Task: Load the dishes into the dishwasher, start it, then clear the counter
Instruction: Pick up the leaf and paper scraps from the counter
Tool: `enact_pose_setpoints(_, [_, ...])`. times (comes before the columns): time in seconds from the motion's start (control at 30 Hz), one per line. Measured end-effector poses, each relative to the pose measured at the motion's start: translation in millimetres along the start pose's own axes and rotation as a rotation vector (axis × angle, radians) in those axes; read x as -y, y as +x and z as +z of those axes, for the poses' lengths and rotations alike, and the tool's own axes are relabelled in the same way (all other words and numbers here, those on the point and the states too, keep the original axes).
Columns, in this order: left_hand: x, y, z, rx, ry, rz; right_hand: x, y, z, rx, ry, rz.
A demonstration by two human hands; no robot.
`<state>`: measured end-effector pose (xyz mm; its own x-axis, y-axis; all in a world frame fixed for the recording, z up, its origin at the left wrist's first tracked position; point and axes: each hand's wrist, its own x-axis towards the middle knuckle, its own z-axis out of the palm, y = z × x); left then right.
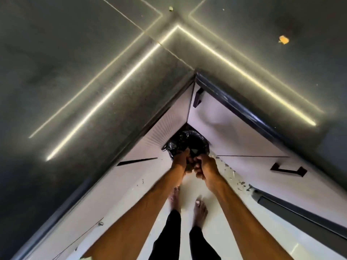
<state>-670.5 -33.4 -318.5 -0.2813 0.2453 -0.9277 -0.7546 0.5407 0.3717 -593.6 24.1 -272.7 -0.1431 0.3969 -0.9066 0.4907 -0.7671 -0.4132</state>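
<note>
I look straight down at the inner corner of a dark L-shaped counter point(93, 62). Below it, on the floor in the corner, stands a bin lined with a black plastic bag point(187, 140). Both my arms reach down over the bin. My left hand point(181, 159) and my right hand point(203, 166) meet just above the bag's near rim, fingers curled together round something small and dark that I cannot make out. A yellow food scrap point(284, 39) lies on the right wing of the counter, and a smaller scrap point(170, 8) lies near the far corner.
White cabinet fronts point(150, 139) with black handles point(289, 169) run under both counter wings. Crumbs and bits litter the pale floor point(232, 175) to the right of the bin. My bare feet point(200, 207) stand close behind my hands. A dark appliance front point(300, 216) is at the lower right.
</note>
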Motion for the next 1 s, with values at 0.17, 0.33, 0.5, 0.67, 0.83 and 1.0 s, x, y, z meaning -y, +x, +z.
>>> enact_pose_setpoints(0.17, [-19,49,4,0.094,0.097,0.043,4,61,12,-0.029,0.013,-0.013])
enact_pose_setpoints(0.33, [-25,79,1,0.121,0.15,0.042,1,108,17,0.009,-0.047,-0.011])
enact_pose_setpoints(0.5, [-29,101,3,0.09,0.15,-0.027,2,123,21,0.017,-0.032,0.02])
enact_pose_setpoints(0.67, [-38,100,5,0.115,0.131,-0.117,5,137,23,0.018,-0.016,0.073])
enact_pose_setpoints(0.83, [-46,93,7,0.105,0.134,-0.18,4,146,26,0.024,0.022,0.115])
enact_pose_setpoints(1.0, [-50,87,7,0.06,0.099,-0.179,-2,151,26,-0.02,0.104,0.144])
